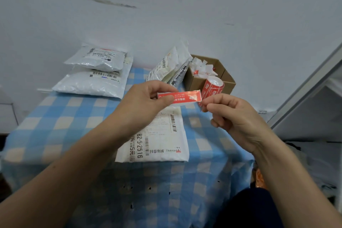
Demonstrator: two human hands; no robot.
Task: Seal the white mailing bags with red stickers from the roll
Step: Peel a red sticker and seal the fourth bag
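A long red sticker [185,96] on its white backing is held in the air above the table. My left hand [146,100] pinches its left end between thumb and fingers. My right hand [233,114] pinches its right end. Below it a white mailing bag [159,140] with a printed label lies flat on the blue checked tablecloth [61,126]. The red sticker roll [211,88] stands just behind my right hand, beside the box.
Two white mailing bags [92,79] are stacked at the back left. More white bags [170,65] lean against a brown cardboard box [227,81] holding several white backing scraps at the back right. A grey wall rises behind; a metal frame [305,87] stands at right.
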